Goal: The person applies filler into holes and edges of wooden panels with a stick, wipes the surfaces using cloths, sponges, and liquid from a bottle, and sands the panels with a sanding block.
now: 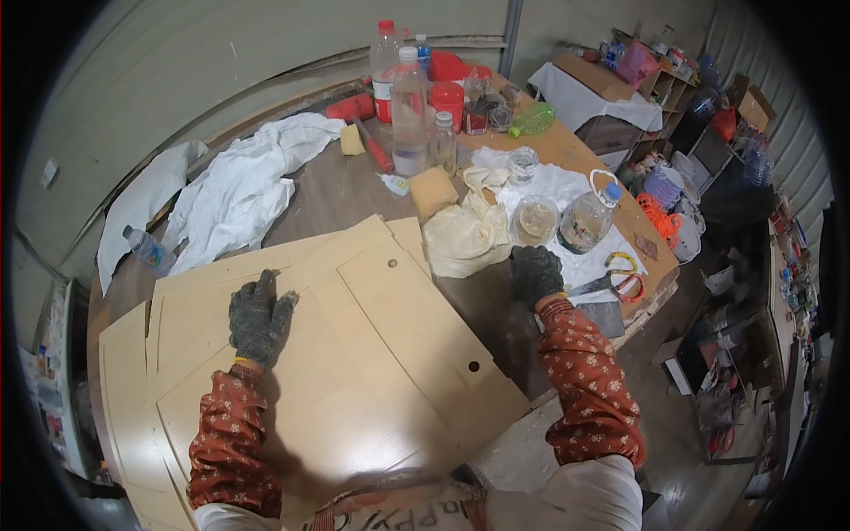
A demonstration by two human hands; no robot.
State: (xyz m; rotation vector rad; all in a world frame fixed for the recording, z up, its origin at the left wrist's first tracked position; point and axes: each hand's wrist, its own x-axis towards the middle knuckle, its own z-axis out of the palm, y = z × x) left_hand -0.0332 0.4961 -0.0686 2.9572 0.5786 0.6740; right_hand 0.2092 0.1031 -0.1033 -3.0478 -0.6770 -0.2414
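My left hand (259, 320), in a dark grey work glove, lies on a stack of cream-coloured panels (354, 354) with its fingers apart. The panels look like cabinet doors, with grooved outlines and round holes. My right hand (536, 273), gloved alike, is at the right beyond the top panel's edge, with its fingers curled. What it holds, if anything, is hidden. Beside it lie a crumpled cream cloth (467, 237) and a pair of scissors (611, 281) with red and yellow handles. A shallow clear tub (535, 221) stands just beyond the hand.
A yellow sponge (433, 192), a clear jug (586, 219) and a tall clear bottle (409, 115) stand farther back. White sheeting (257, 177) lies crumpled at the far left near a small bottle (150, 250). Shelves and clutter line the right side beyond the table edge.
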